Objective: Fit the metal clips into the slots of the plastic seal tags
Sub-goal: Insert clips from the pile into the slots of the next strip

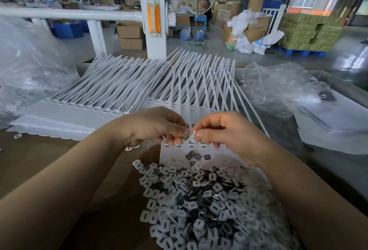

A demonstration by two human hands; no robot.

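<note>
At a factory bench, the right hand (229,136) pinches a small white clip (194,134) just above a slot in the strip of seal tags (191,148), which the left hand (157,128) grips steady; loose clips (199,200) lie heaped near for quick picking.

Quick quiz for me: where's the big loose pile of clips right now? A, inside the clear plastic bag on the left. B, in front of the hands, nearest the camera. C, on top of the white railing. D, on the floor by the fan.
B: the pile of clips lies in the foreground, just below the left hand and right hand working at the strip of tags.
</note>
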